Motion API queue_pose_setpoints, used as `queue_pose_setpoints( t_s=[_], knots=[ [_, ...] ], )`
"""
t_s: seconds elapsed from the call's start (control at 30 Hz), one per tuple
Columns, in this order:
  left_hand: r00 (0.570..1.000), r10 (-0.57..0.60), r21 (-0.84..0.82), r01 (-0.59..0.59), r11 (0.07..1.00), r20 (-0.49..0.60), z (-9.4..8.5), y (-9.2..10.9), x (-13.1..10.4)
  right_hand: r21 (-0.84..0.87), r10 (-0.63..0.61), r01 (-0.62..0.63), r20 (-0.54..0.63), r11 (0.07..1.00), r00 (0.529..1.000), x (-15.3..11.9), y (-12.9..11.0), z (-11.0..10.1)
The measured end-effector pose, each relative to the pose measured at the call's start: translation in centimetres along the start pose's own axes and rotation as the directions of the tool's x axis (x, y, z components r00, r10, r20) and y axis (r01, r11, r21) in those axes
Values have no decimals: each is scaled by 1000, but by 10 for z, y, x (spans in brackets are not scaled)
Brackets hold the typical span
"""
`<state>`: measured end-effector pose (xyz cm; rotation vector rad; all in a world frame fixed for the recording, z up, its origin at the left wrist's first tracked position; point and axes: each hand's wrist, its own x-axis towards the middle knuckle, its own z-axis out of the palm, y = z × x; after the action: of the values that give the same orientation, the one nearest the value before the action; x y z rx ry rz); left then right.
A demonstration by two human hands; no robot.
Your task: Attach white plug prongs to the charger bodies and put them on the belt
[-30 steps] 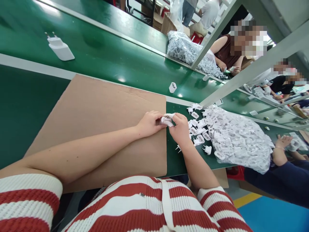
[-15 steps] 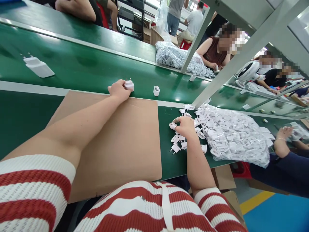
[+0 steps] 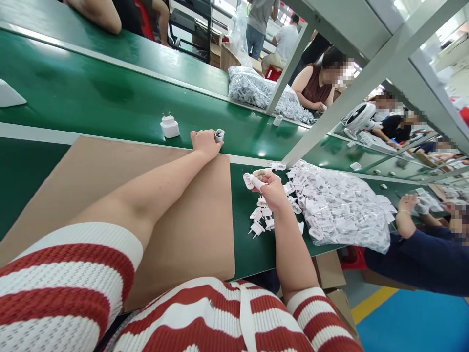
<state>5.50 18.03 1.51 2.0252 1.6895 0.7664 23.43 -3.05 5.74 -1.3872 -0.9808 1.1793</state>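
Observation:
On the green belt, my left hand (image 3: 205, 143) has its fingers closed around a small white charger (image 3: 220, 135), whose dark-slotted end faces up. To the left of that hand, a white two-pin charger plug (image 3: 170, 127) stands on the belt with its pins upward. My right hand (image 3: 274, 191) is pinching a white plug piece (image 3: 249, 181) above the near table. Loose white plugs (image 3: 257, 228) lie below and around my right hand. A clear bag full of white plugs (image 3: 340, 205) is just to its right.
A cardboard sheet (image 3: 183, 215) covers the table in front of me. A slanted grey post (image 3: 330, 115) rises beyond the bag. Across the belt, a person (image 3: 317, 85) sits near another filled bag (image 3: 252, 88). At the right, a co-worker's arm (image 3: 406, 215) reaches over the table.
My left hand has let go of the two-pin plug and moved right to grip the slotted charger. My right hand has lifted a plug piece from the loose heap. The view has shifted right.

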Motion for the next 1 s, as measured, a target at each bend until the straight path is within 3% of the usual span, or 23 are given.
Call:
queue_pose_setpoints(
  t_s=[0.1, 0.2, 0.33, 0.43, 0.5, 0.6, 0.67, 0.73, 0.77, 0.87, 0.9, 1.0],
  knots=[
    [995, 96, -121, -98, 988, -15, -12, 1, -22, 107, 22, -28, 63, 994, 998, -4, -5, -2],
    [987, 157, -233, -149, 961, 17, -26, -9, -71, 147, -7, -9, 107, 989, 994, -6, -5, -5],
    [986, 116, -289, -77, 954, 120, -37, -26, -144, 100, -1, -15, 155, 995, 988, -7, -1, -3],
    [975, 22, -341, 57, 938, 221, -43, -30, -178, 10, -3, 1, 187, 1000, 982, -9, 1, 3],
    [969, 15, -342, 73, 937, 248, -50, -30, -186, -38, -29, 36, 182, 999, 983, -12, 2, 8],
    [947, 161, -338, -60, 939, 279, -61, -31, -179, -104, -56, 74, 168, 992, 984, -15, 5, 16],
    [856, 315, -418, -131, 899, 410, -65, -33, -171, -149, -69, 93, 160, 984, 985, -17, 9, 21],
    [761, 405, -502, -121, 856, 507, -61, -34, -168, -202, -97, 127, 150, 971, 984, -17, 13, 24],
    [764, 396, -514, -99, 852, 509, -57, -34, -168, -233, -122, 154, 145, 960, 982, -18, 15, 25],
    [896, 271, -485, -73, 871, 352, -42, -32, -174, -354, -246, 274, 121, 894, 962, -20, 20, 28],
    [916, 263, -485, -90, 870, 302, -39, -32, -176, -398, -302, 321, 114, 859, 947, -21, 21, 28],
    [881, 383, -526, -194, 828, 278, -37, -34, -179, -524, -462, 463, 143, 715, 875, -26, 23, 31]
  ],
)
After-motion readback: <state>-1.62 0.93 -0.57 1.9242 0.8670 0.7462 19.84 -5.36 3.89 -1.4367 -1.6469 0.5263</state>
